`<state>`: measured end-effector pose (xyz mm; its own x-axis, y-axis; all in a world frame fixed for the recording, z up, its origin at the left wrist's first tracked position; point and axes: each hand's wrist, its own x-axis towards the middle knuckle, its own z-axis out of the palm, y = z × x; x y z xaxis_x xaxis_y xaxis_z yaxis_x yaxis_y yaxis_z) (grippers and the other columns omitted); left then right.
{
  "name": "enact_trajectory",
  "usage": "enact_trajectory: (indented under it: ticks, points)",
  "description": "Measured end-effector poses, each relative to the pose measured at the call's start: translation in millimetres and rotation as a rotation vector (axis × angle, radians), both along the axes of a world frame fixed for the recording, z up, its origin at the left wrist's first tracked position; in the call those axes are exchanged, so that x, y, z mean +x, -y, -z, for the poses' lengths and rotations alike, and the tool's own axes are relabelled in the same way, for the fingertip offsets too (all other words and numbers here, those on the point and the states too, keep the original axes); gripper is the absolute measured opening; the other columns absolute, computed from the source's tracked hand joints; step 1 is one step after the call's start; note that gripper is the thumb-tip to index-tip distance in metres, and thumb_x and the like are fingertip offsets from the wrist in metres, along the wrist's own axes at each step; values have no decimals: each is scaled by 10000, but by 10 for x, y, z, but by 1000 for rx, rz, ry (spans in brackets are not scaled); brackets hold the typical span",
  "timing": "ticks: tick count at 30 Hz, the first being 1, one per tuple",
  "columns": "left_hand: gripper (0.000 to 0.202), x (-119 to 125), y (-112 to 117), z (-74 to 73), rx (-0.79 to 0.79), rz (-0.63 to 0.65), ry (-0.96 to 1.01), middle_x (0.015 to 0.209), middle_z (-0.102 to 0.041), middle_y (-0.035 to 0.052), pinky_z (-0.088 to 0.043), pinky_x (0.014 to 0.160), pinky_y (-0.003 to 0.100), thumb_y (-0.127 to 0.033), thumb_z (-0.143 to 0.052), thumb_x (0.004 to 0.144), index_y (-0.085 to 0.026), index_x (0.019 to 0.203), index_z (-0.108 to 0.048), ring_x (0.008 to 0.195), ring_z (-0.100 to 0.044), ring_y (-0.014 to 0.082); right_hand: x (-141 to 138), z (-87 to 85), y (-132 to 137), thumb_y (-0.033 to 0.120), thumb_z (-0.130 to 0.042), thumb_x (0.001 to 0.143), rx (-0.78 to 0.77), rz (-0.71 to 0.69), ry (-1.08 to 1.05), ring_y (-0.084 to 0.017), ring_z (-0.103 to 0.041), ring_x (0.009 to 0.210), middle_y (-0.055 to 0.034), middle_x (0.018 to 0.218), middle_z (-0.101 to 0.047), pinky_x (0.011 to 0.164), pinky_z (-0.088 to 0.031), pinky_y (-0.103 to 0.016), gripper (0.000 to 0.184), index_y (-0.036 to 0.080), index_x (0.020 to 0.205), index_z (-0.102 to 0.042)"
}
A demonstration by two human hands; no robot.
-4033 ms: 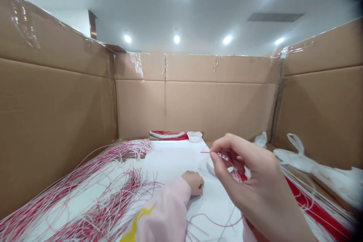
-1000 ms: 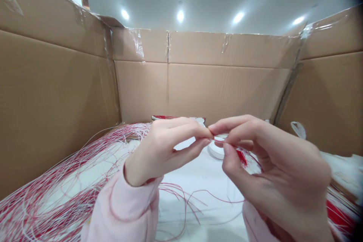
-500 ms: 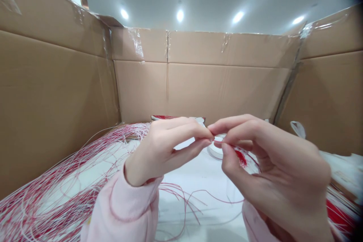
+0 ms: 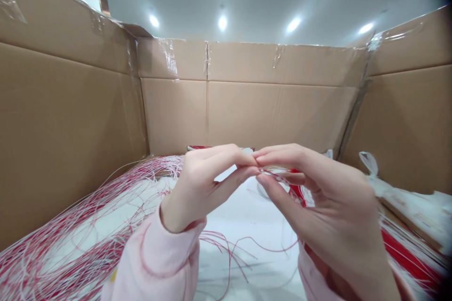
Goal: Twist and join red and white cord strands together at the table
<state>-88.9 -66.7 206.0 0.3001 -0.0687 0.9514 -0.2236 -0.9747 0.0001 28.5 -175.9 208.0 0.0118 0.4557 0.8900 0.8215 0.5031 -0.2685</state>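
Thin red and white cord [image 4: 280, 178] runs from the meeting fingertips back under my right palm. My left hand [image 4: 215, 174] pinches the cord's end between thumb and fingers. Right against it, the thumb and forefinger of my right hand [image 4: 318, 207] close on the same cord, so the exact grip point is hidden. A red bundle of strands [image 4: 297, 194] shows behind my right fingers. Below the hands, loose red cord ends [image 4: 247, 242] trail over the white table [image 4: 226, 218]. Behind the fingers a white round spool [image 4: 263, 190] is partly covered.
A large heap of red and white cords [image 4: 95, 225] spreads along the left. More red cord [image 4: 406, 254] and a white plastic bag [image 4: 406, 193] lie at the right. Tall cardboard walls [image 4: 247, 113] enclose the back and sides. A shallow box edge [image 4: 201, 147] shows at the back.
My right hand has moved left, closing the small gap to my left fingertips. My left hand stays nearly in place, still pinching the cord. The view has shifted slightly.
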Motion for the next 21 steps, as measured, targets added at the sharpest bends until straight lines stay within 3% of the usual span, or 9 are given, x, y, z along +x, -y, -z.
enact_trajectory:
  ticks: [7, 15, 18, 21]
  points:
    - [38, 24, 24, 15, -11, 6, 59, 626, -601, -11, -453, 522, 171, -122, -582, 737, -151, 715, -570, 573, -551, 71, -11, 4, 10, 75, -548, 707, 22, 11, -16, -133, -596, 752, -23, 835, -615, 638, -544, -226, 97, 170, 726, -552]
    - [43, 38, 27, 22, -22, -7, 43, 620, -593, -17, -438, 499, 166, -164, -554, 767, -165, 724, -563, 555, -536, 60, -14, -2, 12, 72, -544, 725, 14, 52, 11, -88, -570, 595, 22, 685, -591, 591, -521, -184, 115, 180, 759, -566]
    - [44, 29, 0, 23, -36, 80, 18, 643, -599, -5, -447, 525, 173, -187, -548, 774, -159, 749, -569, 581, -546, 66, -13, -2, 17, 67, -543, 725, 23, 69, 25, -82, -552, 566, 27, 659, -578, 563, -502, -175, 115, 181, 738, -560]
    - [167, 53, -90, 30, -87, 188, -37, 662, -601, 18, -450, 556, 186, -243, -466, 823, -134, 765, -578, 601, -552, 75, -15, 2, 22, 60, -543, 718, 44, 98, 32, -79, -529, 542, 28, 641, -562, 554, -492, -179, 121, 181, 717, -551]
